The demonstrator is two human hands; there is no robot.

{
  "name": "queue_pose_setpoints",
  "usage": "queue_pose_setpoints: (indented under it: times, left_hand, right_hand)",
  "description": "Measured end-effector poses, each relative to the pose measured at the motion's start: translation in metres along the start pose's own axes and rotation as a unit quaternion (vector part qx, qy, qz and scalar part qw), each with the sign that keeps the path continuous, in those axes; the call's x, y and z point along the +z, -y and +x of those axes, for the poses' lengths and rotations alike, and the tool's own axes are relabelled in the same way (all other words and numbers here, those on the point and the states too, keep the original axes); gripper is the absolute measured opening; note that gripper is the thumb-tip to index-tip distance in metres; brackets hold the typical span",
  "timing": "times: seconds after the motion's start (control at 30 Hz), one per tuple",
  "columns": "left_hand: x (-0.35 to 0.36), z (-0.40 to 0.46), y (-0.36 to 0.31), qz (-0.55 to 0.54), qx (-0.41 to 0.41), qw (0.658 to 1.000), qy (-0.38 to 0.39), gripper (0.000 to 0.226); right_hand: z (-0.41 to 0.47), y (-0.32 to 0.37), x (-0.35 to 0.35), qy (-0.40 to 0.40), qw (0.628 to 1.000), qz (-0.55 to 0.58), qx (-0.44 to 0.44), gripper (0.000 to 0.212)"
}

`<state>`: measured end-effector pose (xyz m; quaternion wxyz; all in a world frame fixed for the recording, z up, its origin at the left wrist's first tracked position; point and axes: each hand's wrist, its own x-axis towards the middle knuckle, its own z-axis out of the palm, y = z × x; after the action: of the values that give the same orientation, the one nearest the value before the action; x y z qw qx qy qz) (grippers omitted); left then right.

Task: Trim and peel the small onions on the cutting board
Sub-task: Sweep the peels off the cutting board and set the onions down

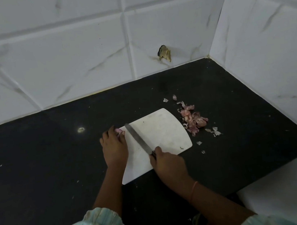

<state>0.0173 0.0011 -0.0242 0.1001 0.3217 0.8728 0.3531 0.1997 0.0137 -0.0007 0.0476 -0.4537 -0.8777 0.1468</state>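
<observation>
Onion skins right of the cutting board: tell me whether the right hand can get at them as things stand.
Probably yes, once freed: the right hand grips the knife, but bare counter lies around the onion skins.

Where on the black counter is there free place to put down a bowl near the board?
Left of the cutting board and left hand, the counter is bare to the tiled wall. Behind the board too. Right of it, the peel pile crowds the counter.
</observation>
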Motion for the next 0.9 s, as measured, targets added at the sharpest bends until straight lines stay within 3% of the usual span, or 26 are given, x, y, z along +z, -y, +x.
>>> queue_pose_setpoints:
  times: [0.27,0.5,0.6,0.7,0.83,0.9]
  left_hand:
    - [0.002,0.003,0.003,0.013,0.001,1.000,0.008,0.045]
    - [0.002,0.001,0.002,-0.013,0.002,1.000,-0.008,0.045]
    - [0.002,0.001,0.003,-0.011,0.000,1.000,-0.012,0.045]
    - [0.002,0.001,0.003,-0.006,0.000,1.000,-0.010,0.045]
    - [0.002,0.002,0.003,-0.002,-0.004,1.000,-0.002,0.046]
    - [0.001,0.003,0.003,-0.002,-0.005,1.000,0.007,0.046]
  right_hand:
    - [0.025,-0.085,-0.038,-0.109,0.975,0.000,0.195,0.033]
    - [0.002,0.007,-0.007,-0.016,0.999,0.029,0.008,0.030]
    - [-0.011,0.008,0.009,-0.039,0.998,-0.021,-0.051,0.025]
    - [-0.003,-0.032,-0.002,-0.011,0.999,-0.018,0.050,0.027]
    - [0.008,-0.104,-0.031,-0.089,0.973,-0.004,0.212,0.030]
    - [0.010,-0.110,-0.039,-0.112,0.963,0.046,0.240,0.029]
